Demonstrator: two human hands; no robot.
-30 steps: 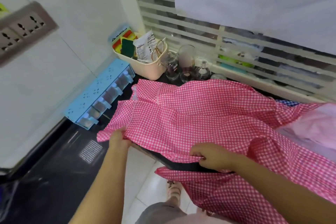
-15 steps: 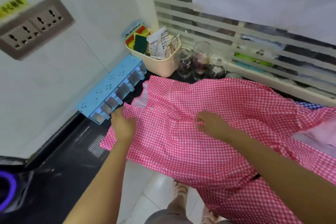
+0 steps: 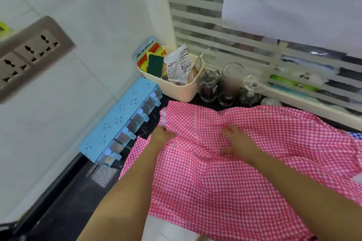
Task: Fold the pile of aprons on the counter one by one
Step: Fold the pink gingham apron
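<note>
By the blue spice rack (image 3: 125,121), at the left end of the counter (image 3: 64,197), the left hand (image 3: 163,135) is laid on the left end of the pink checked apron (image 3: 215,182); its fingers are blurred, so pinching cannot be told from pressing. The apron is spread across the counter, long axis running left to right along it, narrower end pointed at the rack — one side is hung over the front edge. Further right, the right hand (image 3: 235,143) is pressed on the cloth, fingers straight and spread, nothing grasped. Smoothing before a fold is judged to be in hand; next, an edge must be gripped and carried squarely across.
</note>
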